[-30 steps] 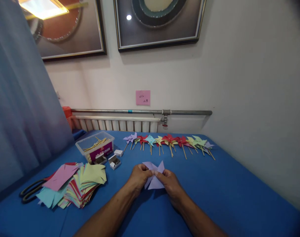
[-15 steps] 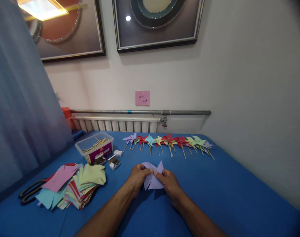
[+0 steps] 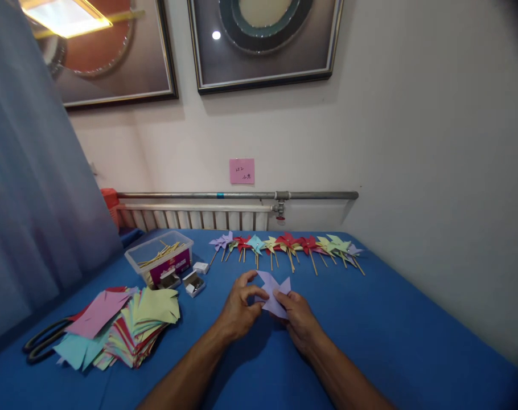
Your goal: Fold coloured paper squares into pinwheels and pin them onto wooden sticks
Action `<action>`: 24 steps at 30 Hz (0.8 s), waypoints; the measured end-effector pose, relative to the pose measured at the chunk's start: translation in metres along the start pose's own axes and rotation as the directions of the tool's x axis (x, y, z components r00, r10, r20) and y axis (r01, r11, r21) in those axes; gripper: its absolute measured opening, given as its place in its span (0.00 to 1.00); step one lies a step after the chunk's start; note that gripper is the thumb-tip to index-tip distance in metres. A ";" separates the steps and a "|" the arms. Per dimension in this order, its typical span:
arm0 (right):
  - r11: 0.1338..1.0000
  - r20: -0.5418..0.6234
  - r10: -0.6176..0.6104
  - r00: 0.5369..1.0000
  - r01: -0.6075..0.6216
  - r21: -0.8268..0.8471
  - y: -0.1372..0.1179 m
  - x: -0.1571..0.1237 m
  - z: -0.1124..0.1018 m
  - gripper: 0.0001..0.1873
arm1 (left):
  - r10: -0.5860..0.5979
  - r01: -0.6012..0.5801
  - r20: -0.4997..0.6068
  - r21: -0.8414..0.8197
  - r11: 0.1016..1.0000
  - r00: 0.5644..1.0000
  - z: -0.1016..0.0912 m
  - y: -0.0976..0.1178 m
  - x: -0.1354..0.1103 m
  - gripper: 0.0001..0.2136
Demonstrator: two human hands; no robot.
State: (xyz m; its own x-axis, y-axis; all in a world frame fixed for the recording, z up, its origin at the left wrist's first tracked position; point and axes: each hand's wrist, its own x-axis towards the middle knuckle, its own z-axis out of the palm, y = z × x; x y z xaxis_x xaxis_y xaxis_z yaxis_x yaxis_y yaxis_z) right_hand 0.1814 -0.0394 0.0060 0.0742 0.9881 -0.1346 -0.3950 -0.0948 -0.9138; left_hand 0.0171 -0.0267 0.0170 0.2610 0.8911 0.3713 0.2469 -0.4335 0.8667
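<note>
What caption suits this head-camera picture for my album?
Left hand and right hand pinch a lilac paper piece over a blue table, pinwheels lined behind.

Handwriting on the pink note [image 3: 242, 171] and the box label [image 3: 170, 266] is illegible.

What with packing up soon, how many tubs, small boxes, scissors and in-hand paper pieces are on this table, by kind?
Clear tub: 1
Small boxes: 3
Scissors: 1
Lilac paper piece: 1
Total: 6
</note>
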 end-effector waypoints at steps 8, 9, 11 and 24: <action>1.000 -0.016 -0.006 1.000 0.006 -0.010 0.009 0.001 0.002 0.17 | -0.085 0.091 0.077 -0.080 0.993 0.993 0.002 0.002 0.000 0.07; 1.000 -0.009 -0.015 1.000 0.015 -0.016 0.010 0.001 0.002 0.18 | -0.091 0.096 0.069 -0.088 0.991 0.994 0.003 0.003 0.000 0.06; 1.000 -0.007 -0.024 1.000 0.023 -0.016 0.013 0.002 0.002 0.20 | -0.097 0.101 0.050 -0.097 0.990 0.994 0.005 0.005 -0.001 0.06; 0.997 -0.018 -0.065 0.998 0.064 -0.036 0.018 -0.001 0.008 0.20 | -0.065 0.057 -0.118 -0.070 0.996 0.991 0.016 0.008 -0.004 0.06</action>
State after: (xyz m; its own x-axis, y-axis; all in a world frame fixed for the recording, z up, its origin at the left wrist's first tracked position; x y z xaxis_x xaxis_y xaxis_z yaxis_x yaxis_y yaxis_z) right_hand 0.1671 -0.0414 -0.0069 0.1163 0.9898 -0.0822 -0.3563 -0.0356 -0.9337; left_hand 0.0331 -0.0355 0.0169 0.1323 0.9271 0.3507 0.1959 -0.3713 0.9076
